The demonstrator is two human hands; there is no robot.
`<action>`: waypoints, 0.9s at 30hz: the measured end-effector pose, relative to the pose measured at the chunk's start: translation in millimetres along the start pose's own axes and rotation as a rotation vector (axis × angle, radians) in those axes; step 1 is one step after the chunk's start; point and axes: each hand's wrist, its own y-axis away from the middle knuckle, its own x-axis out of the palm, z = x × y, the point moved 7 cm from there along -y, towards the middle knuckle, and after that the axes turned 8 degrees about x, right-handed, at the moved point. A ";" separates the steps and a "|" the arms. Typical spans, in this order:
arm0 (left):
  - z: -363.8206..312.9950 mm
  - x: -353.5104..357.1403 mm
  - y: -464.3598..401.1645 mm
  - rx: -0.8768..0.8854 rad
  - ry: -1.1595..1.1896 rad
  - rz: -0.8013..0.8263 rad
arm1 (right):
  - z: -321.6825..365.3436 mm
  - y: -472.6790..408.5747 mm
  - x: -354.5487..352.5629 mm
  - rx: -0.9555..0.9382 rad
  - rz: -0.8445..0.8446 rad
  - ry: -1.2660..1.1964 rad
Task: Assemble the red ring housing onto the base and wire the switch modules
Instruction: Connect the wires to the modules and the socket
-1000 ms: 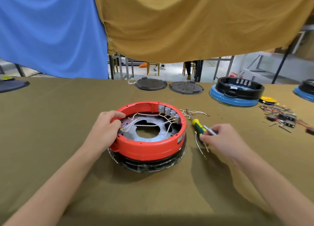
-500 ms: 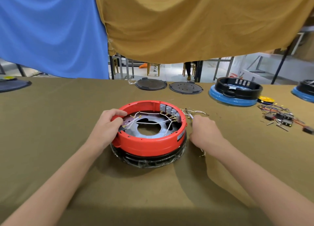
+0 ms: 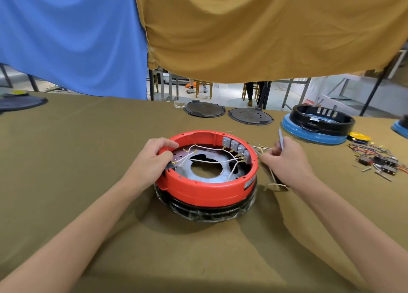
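Red ring housing (image 3: 207,182) between both hands, left hand (image 3: 152,162) gripping rim.

The left hand (image 3: 152,160) covers part of the red ring's (image 3: 207,189) near-left rim, and its fingertips hide the small black part under them. The right hand (image 3: 287,160) hides most of the thin grey tool (image 3: 280,139) it holds; only the tip shows. Loose wires (image 3: 273,182) beside the ring pass under that hand. A blue-based unit (image 3: 400,127) and a dark disc (image 3: 19,102) are cut by the picture's edges. The small parts (image 3: 379,162) at far right are too tiny to identify.
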 end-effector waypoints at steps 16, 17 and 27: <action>8.1 20.9 -24.6 0.039 0.323 0.062 | 99.0 21.2 70.0 -0.501 0.527 -0.070; 8.8 21.7 -25.1 0.046 0.338 0.065 | 100.8 20.3 75.9 -0.512 0.539 -0.046; 12.2 29.3 -27.5 0.025 0.441 0.054 | 109.1 20.5 105.8 -0.579 0.619 0.140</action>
